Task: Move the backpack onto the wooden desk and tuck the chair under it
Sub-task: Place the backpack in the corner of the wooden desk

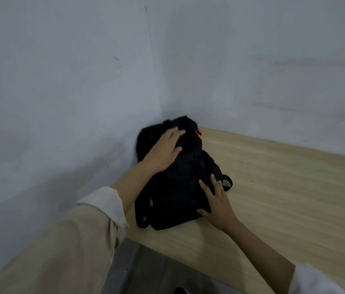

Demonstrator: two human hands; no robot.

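Note:
A black backpack (178,185) with orange zipper pulls lies on the light wooden desk (273,187), pushed into the corner where two walls meet. My left hand (163,151) rests flat on its upper part, fingers spread. My right hand (216,200) presses against its lower right side, fingers apart, gripping nothing. One strap loop sticks out to the right of the bag and another hangs off the near left edge. No chair is in view.
Grey-white walls (61,81) close off the desk at the left and back. A grey metal desk frame (122,262) and dark floor show below the desk's front edge. Bare desk surface stretches to the right of the bag.

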